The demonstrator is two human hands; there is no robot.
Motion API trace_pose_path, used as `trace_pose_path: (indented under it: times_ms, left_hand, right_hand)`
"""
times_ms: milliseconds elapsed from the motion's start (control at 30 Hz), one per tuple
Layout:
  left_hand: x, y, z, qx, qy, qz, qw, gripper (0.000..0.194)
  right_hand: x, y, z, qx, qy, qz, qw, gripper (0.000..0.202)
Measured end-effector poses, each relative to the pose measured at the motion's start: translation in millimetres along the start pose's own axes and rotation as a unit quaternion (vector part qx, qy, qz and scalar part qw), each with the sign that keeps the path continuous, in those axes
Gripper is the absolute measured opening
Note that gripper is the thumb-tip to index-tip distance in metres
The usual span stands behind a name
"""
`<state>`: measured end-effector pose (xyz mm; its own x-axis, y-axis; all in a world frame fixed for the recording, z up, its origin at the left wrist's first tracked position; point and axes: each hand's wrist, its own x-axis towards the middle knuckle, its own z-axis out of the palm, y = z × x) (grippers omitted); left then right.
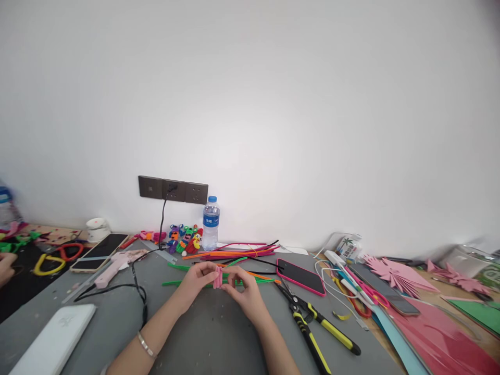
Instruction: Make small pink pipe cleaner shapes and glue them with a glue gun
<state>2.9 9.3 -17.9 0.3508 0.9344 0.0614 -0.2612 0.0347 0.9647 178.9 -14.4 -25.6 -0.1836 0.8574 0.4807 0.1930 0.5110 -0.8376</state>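
Note:
A small bundle of folded pink pipe cleaner (218, 278) is held up between my two hands over the grey mat. My left hand (198, 279) pinches it from the left with thumb and fingertips. From the right, the curled thumb and fingers of my right hand (242, 292) close on its other side. Just behind my hands lie green pipe cleaners (172, 284) and a bunch of orange and magenta pipe cleaners (234, 254). Pliers with yellow-black handles (308, 317) rest open to the right of my right hand.
Behind stand a water bottle (211, 224) and small pipe-cleaner figures (187, 239). A phone in a pink case (300, 276) lies right; a pink glue gun (117, 268) with its black cord and a white power bank (58, 338) lie left. Another person's hand (5, 268) shows far left.

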Motion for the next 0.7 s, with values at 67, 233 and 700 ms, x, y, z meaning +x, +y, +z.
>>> trace_pose_path:
  times_ms: [67, 233, 700]
  left_hand:
    - [-0.3, -0.2, 0.1, -0.001, -0.007, 0.002, 1.0, 0.026]
    - [-0.3, -0.9, 0.2, 0.002, -0.019, 0.005, 1.0, 0.023]
    - [-3.6, 7.5, 5.7, 0.024, -0.051, 0.028, 0.998, 0.021]
  right_hand:
    - [-0.2, 1.7, 0.7, 0.007, -0.002, -0.001, 1.0, 0.024]
    - [-0.7, 4.7, 2.9, 0.022, 0.002, 0.006, 1.0, 0.025]
    - [-0.4, 2.1, 3.2, 0.006, 0.002, 0.001, 1.0, 0.024]
